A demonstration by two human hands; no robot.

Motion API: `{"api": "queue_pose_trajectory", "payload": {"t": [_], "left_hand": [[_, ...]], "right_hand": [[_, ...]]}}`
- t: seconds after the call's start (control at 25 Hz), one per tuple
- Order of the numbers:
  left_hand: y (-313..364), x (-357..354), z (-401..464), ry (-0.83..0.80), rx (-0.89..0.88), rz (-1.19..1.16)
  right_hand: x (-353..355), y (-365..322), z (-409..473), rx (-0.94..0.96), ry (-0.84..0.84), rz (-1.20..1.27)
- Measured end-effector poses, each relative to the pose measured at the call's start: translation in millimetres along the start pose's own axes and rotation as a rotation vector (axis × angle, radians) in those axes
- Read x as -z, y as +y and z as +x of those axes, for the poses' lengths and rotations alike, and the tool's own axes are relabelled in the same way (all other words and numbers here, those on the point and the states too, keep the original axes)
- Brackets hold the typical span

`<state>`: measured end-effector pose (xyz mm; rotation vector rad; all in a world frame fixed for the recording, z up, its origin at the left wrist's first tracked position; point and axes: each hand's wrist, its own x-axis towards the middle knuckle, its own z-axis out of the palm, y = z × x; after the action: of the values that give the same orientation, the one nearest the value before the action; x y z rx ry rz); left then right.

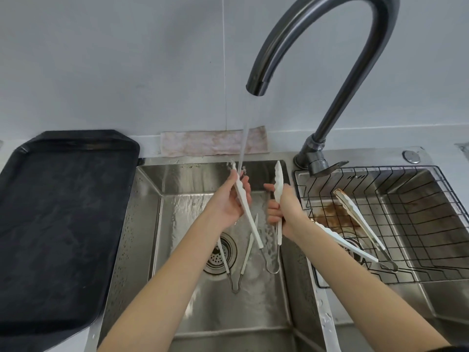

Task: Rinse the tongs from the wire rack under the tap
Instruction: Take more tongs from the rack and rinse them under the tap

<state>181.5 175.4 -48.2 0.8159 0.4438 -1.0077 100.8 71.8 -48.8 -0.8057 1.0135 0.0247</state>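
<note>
Over the left sink basin (147, 224), both hands hold one pair of white tongs (247, 214) with its arms spread and its tips pointing up. My left hand (225, 203) grips the left arm and my right hand (288, 208) grips the right arm. The metal hinge hangs low in the basin. Water (245, 138) runs from the dark tap (317, 47) onto the left tip. In the wire rack (418, 199) over the right basin lies another pair of stained white tongs (360, 219).
A further pair of tongs (245, 260) lies on the basin floor beside the drain (215, 255). A black tray (63, 212) sits on the counter to the left. A pinkish cloth (213, 143) hangs at the wall behind the sink. The right basin shows brown stains.
</note>
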Motion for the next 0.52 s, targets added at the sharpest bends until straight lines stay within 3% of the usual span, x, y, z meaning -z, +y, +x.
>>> {"api": "queue_pose_trajectory", "payload": {"t": [0.16,0.52], "left_hand": [[5,-12,-9,-0.163,0.0,-0.059],[6,-15,-4,-0.107,-0.033,-0.058]], "right_hand": [[0,12,12,-0.181,-0.031,0.006],[-3,17,11,-0.207,-0.019,-0.025]]}}
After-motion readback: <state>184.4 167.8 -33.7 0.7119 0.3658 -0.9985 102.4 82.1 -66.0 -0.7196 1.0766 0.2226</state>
